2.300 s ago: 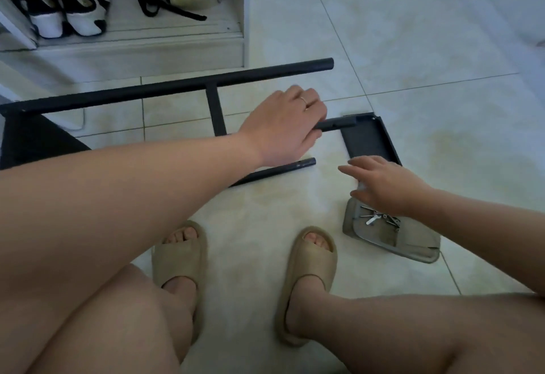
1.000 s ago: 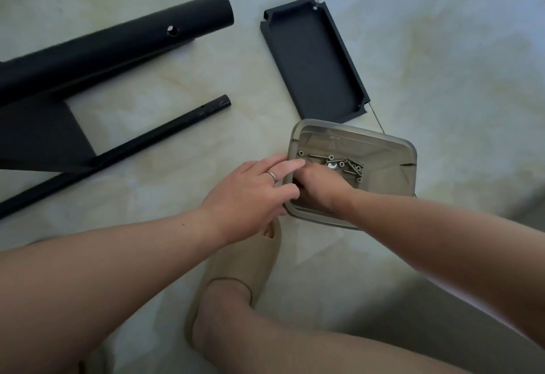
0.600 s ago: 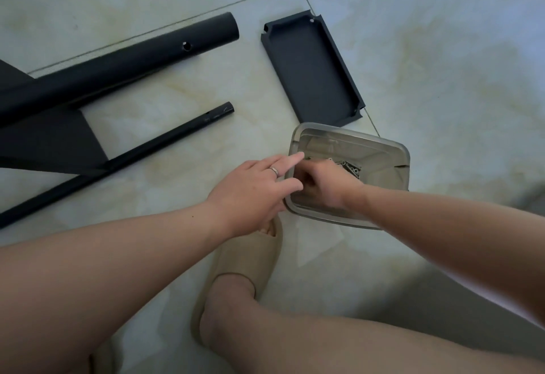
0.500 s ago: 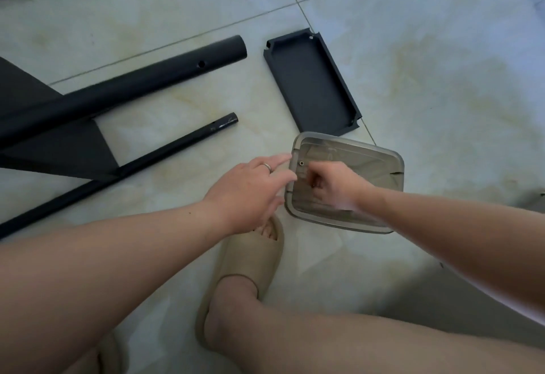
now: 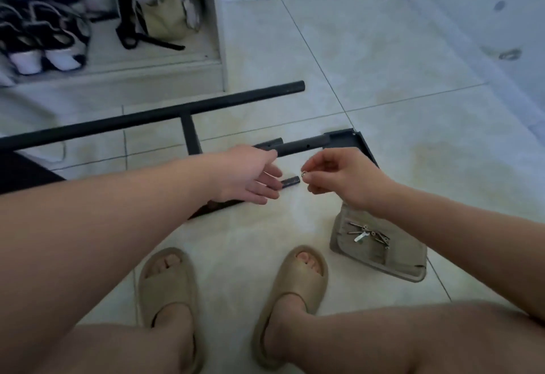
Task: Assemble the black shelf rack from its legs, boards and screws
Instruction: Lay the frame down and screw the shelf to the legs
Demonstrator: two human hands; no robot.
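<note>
The fingers (image 5: 320, 159) of the right hand (image 5: 339, 177) are curled and pinch a small silver screw (image 5: 303, 173) at their tips, above the floor (image 5: 383, 63), just right of the end of the thin black rod (image 5: 291, 181). The left hand (image 5: 244, 176) is released, fingers straight and spread, reaching right over that rod (touching it or not, I cannot tell). Half a second ago both hands were at the grey tray (image 5: 407, 267); now it lies near and right with the remaining screws (image 5: 368, 233) inside. The black leg (image 5: 206, 105) and board (image 5: 345, 137) lie beyond the hands.
</note>
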